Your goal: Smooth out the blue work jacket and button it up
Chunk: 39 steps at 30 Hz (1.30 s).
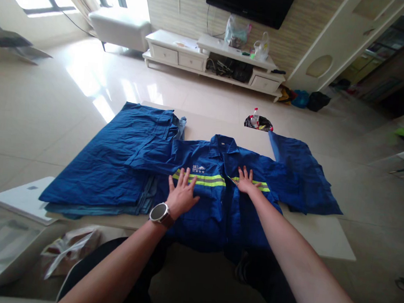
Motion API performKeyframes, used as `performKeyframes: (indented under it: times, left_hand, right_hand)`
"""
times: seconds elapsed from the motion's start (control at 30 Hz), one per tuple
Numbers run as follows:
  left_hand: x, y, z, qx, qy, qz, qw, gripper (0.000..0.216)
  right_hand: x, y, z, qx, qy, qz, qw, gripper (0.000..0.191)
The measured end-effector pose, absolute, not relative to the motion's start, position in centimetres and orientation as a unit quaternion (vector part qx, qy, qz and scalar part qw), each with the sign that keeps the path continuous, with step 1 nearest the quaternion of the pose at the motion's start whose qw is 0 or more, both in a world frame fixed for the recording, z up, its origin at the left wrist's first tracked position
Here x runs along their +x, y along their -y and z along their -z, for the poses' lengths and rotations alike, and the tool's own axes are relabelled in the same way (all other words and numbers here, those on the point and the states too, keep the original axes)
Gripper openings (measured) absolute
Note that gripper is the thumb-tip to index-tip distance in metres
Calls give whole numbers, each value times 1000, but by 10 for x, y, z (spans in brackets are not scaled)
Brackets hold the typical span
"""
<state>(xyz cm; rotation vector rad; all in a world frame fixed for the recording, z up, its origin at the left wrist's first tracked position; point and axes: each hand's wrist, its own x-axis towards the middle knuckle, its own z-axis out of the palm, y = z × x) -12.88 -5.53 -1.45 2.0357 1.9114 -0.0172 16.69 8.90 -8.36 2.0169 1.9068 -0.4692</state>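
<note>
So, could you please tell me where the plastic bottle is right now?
In the head view, the plastic bottle stands at the table's far edge, right of centre, on a dark bag beyond the blue jacket's collar.

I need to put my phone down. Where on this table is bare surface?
Bare table shows at the near right corner beside the jacket, and along the far edge between the collar and the dark bag. The left side is crowded with stacked blue clothes.

Bottle (255, 117) behind; folded garments (116, 163) left.

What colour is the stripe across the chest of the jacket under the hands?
Fluorescent yellow-green with a grey middle band, on the blue jacket; stripe clearest in the head view.
</note>
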Motion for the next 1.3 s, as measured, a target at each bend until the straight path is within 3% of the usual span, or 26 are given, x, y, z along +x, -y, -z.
performKeyframes:
  times: [0.13,0.3,0.7,0.97,1.03,1.2,1.3]
  left_hand:
    - [-107,63,45,733,-608,79,294,96]
    - [-112,50,60,720,-603,100,328,105]
    - [-116,21,64,727,-617,64,295,107]
    - [-102,36,58,725,-660,12,198,84]
    - [-95,43,53,726,-652,24,215,82]
    - [-77,68,40,696,-616,119,350,111]
    - [-73,75,41,688,-614,149,357,125]
  right_hand:
    - [164,-103,86,714,-662,183,138,87]
    - [169,-89,87,693,-697,160,85,79]
    - [250,77,112,602,-794,85,-5,60]
    - [230,56,114,630,-776,26,-33,56]
    - [228,50,112,632,-774,29,-35,56]
    - [227,41,109,636,-770,25,-37,55]
    - [226,38,108,640,-767,21,-38,55]
